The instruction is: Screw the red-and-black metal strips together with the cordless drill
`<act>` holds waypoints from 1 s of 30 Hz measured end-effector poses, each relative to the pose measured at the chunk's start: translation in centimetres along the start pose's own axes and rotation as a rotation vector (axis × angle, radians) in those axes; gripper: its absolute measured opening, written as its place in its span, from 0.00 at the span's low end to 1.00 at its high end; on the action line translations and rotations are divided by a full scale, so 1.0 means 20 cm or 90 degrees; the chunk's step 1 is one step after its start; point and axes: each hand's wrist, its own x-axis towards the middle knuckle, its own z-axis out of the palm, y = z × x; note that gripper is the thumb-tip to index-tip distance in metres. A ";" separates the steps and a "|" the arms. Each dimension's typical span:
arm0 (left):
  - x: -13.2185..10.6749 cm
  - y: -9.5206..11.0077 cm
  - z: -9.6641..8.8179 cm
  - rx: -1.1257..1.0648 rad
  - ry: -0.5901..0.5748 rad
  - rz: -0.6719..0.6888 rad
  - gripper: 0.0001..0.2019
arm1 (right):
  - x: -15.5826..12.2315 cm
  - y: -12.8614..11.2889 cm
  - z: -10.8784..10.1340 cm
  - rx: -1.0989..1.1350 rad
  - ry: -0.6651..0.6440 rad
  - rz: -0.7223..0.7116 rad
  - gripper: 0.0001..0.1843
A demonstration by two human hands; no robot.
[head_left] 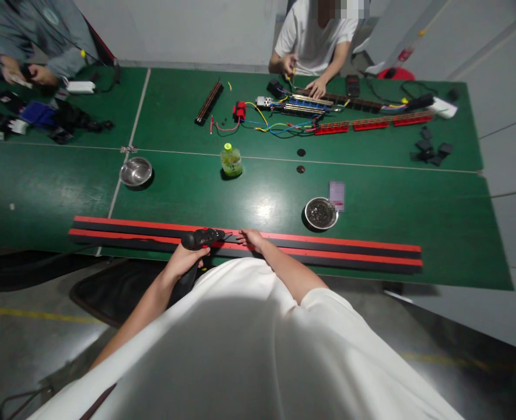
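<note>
My left hand (183,259) is wrapped round the grip of a black electric screwdriver (202,238), whose tip points right over a long red and black rail (327,248) lying along the near edge of the green table (436,221). My right hand (251,237) rests on the rail just right of the tool's tip, fingers pinched together at something too small to make out. A small steel bowl (321,213) of dark screws stands just beyond the rail to the right.
An empty steel bowl (136,171) and a green-capped bottle (231,160) stand mid-table. Across the table a person in white (314,41) handles wired red and black strips (362,123). At far left another person's hands (30,73) work among dark parts.
</note>
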 end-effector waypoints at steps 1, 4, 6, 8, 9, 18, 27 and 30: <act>0.01 -0.02 0.00 0.004 -0.003 0.003 0.18 | 0.00 0.00 0.00 0.001 0.003 0.001 0.22; 0.05 -0.06 -0.01 0.008 -0.009 -0.002 0.20 | 0.01 0.00 -0.01 0.003 0.010 0.005 0.22; 0.06 -0.08 -0.01 0.018 -0.009 -0.004 0.20 | 0.01 -0.01 -0.02 0.005 0.014 0.010 0.21; 0.08 -0.08 0.00 0.038 -0.010 -0.003 0.19 | 0.01 -0.01 -0.03 0.007 0.018 0.016 0.20; 0.08 -0.08 0.00 0.047 -0.012 -0.001 0.19 | 0.02 -0.01 -0.04 0.008 0.020 0.019 0.20; 0.10 -0.01 0.01 0.176 -0.039 0.004 0.18 | 0.07 0.00 -0.06 0.009 0.036 0.058 0.11; 0.11 0.19 0.16 0.312 -0.094 0.003 0.24 | 0.10 0.02 -0.06 0.017 0.044 0.060 0.08; 0.12 0.20 0.16 0.323 -0.071 -0.002 0.22 | 0.10 0.02 -0.07 0.019 0.044 0.059 0.06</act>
